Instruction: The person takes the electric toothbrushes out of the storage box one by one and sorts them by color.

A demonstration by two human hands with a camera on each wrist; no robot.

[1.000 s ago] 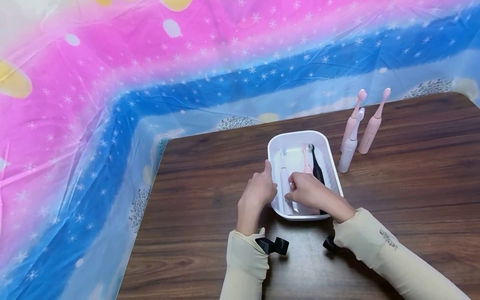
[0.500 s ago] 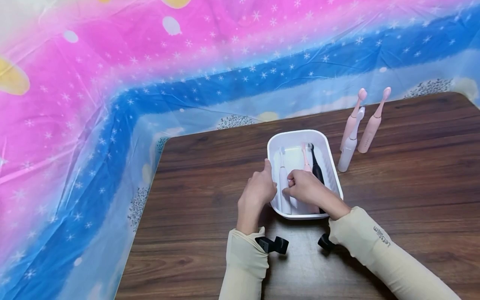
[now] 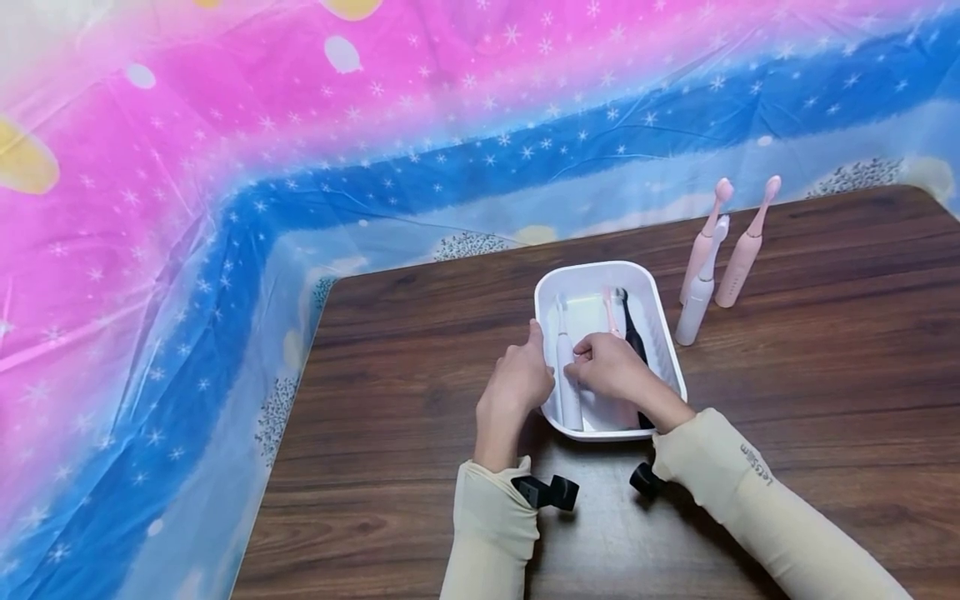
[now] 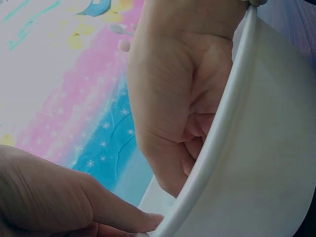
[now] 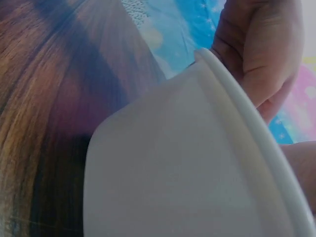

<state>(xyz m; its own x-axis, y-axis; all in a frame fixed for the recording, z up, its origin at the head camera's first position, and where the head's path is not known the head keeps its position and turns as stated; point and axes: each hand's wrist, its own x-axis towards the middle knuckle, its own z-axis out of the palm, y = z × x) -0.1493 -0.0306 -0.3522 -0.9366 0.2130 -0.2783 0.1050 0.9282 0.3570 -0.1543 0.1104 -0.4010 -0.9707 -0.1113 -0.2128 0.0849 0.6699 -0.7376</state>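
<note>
My left hand point(image 3: 516, 379) grips the left rim of a white plastic basket point(image 3: 670, 354), index finger stretched along the edge. Inside the basket, my right hand point(image 3: 611, 367) has its thumb and curled fingers on the handle of a white electric toothbrush point(image 3: 570, 400) lying along the left wall. A pink toothbrush point(image 3: 609, 308) and a black toothbrush point(image 3: 630, 321) lie to the right, their handles partly covered by my right hand. In the left wrist view, the basket wall point(image 4: 256, 128) hides the fingertips of my right hand point(image 4: 173, 89).
Right of the basket, a white electric toothbrush point(image 3: 696, 308) stands upright before two pink ones, the nearer pink toothbrush point(image 3: 701, 250) and the farther pink toothbrush point(image 3: 741, 271). All rest on a brown wooden table point(image 3: 405, 358). A patterned cloth point(image 3: 450, 125) hangs behind.
The white toothbrush in the basket has shifted slightly left at its head end, and my right hand has moved a little left and away from me with it. My left hand stays put.
</note>
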